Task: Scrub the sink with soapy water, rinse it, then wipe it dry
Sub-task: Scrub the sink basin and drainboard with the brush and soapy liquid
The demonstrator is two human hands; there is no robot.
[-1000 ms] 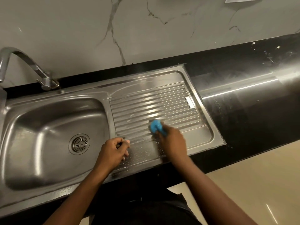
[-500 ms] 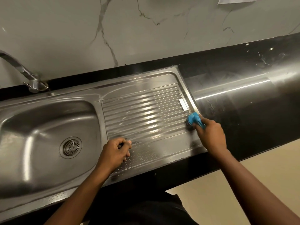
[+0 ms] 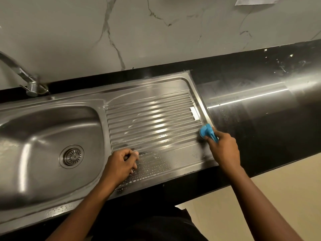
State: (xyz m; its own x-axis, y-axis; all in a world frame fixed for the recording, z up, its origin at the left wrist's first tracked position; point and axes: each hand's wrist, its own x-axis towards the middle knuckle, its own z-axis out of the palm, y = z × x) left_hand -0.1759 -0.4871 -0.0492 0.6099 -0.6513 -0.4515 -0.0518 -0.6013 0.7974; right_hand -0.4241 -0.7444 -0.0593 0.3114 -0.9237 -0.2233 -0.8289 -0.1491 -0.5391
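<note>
One second on from scrubbing mid-ridges: reached the right rim of the draining board with the blue scrubber, centre right of the frame, hard against the edge next to the black counter. Likely done with the ridges, then; still to scrub the rim and the basin of the sink at left, then rinse and dry. Gripping the scrubber in the curled right hand, pressing down. Resting the left hand, balled in a loose fist with nothing seen inside, on the sudsy front strip, lower centre.

Grey-veined marble wall rising behind, black bench catching a bright light streak, beige floor showing below.
</note>
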